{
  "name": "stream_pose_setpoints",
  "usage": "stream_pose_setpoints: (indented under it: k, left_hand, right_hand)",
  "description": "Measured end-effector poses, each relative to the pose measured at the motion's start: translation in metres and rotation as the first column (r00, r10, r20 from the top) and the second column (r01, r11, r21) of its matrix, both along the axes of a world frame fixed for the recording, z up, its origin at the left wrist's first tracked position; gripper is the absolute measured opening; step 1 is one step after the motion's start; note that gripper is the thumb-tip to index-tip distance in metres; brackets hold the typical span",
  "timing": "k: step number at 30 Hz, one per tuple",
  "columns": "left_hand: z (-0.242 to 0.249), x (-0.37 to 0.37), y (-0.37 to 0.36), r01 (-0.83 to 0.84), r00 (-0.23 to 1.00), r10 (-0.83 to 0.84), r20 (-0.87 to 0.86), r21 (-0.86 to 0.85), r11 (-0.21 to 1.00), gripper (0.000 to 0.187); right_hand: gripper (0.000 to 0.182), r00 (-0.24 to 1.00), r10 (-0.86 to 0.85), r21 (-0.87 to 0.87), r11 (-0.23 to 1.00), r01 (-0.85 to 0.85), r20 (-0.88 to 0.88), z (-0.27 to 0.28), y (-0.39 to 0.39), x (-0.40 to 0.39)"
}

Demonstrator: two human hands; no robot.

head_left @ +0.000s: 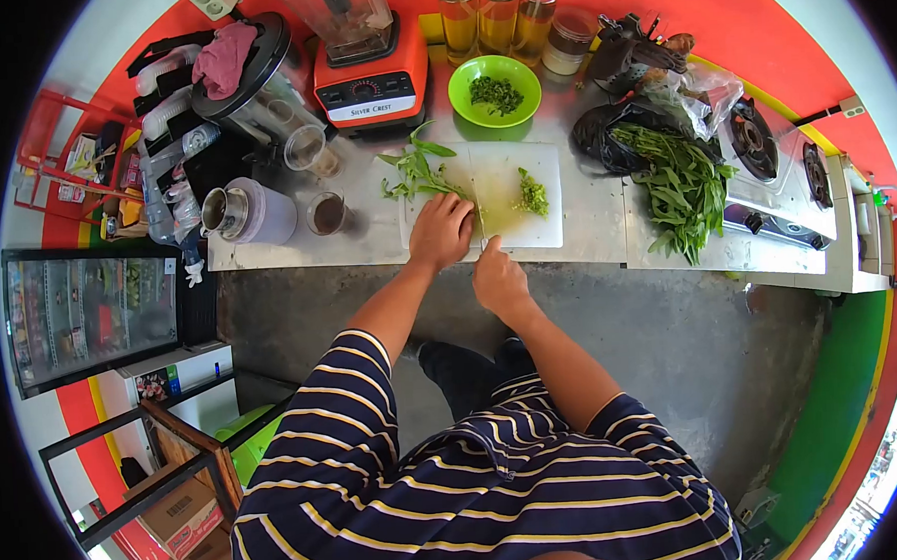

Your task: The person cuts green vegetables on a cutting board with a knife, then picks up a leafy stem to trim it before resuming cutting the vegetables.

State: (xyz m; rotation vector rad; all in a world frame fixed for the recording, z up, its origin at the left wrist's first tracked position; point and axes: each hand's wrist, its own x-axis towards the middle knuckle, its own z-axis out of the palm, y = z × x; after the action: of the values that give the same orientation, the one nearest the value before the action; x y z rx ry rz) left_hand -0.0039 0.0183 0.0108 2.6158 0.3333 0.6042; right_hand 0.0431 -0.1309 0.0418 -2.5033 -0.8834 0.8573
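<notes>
A white cutting board lies at the front edge of the steel counter. My left hand is closed over the stems of a leafy green vegetable, pressing them on the board's left half. The leaves stick out beyond my fingers toward the back. In my right hand is a knife, its narrow blade standing close beside my left fingertips; the handle is mostly hidden by my fist. Chopped green pieces form a small pile on the board's right side.
A lime-green bowl with chopped greens stands behind the board. A red blender, a glass and a metal-and-white container stand left. Right are a bundle of leafy greens and a gas stove.
</notes>
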Motion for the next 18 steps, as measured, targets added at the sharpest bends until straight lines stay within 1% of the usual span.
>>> stream_pose_setpoints:
  k: [4, 6, 7, 10, 12, 13, 15, 18]
  left_hand:
    - [-0.004, 0.0, 0.001, 0.008, 1.0, -0.008, 0.024, 0.004, 1.0, 0.013]
    - [-0.006, 0.0, 0.001, 0.003, 1.0, -0.003, 0.006, 0.027, 1.0, 0.014]
    - [-0.006, 0.0, 0.001, 0.0, 1.0, 0.0, 0.005, 0.024, 1.0, 0.014]
    - [-0.006, 0.0, 0.001, -0.007, 1.0, 0.007, 0.016, 0.011, 1.0, 0.014]
    - [-0.004, 0.0, 0.0, -0.003, 1.0, 0.003, 0.021, -0.001, 1.0, 0.013]
    - [-0.003, 0.0, 0.0, 0.0, 1.0, 0.0, 0.021, 0.001, 1.0, 0.013]
    - [-0.003, 0.0, 0.0, 0.001, 1.0, -0.001, 0.017, -0.002, 1.0, 0.014]
    - [-0.005, 0.001, 0.001, 0.0, 1.0, 0.0, -0.009, 0.036, 0.999, 0.015]
  right_hand:
    - [0.035, 0.999, 0.038, -0.005, 0.999, -0.038, 0.016, 0.007, 0.006, 0.018]
    - [0.035, 0.998, 0.04, -0.016, 0.999, -0.041, -0.042, 0.011, 0.004, 0.022]
    - [0.035, 0.998, 0.043, -0.019, 0.999, -0.043, -0.043, 0.01, 0.002, 0.019]
    - [0.033, 0.999, 0.036, 0.004, 0.999, -0.036, -0.037, 0.01, -0.003, 0.007]
    - [0.032, 0.999, -0.022, -0.021, 1.0, 0.021, -0.037, 0.007, 0.0, 0.001]
    - [0.032, 0.999, -0.026, -0.019, 1.0, 0.025, -0.037, 0.002, 0.001, 0.003]
    - [0.033, 1.0, 0.011, 0.018, 1.0, -0.01, -0.014, -0.001, 0.008, 0.012]
    - [0.034, 0.999, 0.023, 0.029, 0.999, -0.022, -0.042, 0.004, 0.005, 0.021]
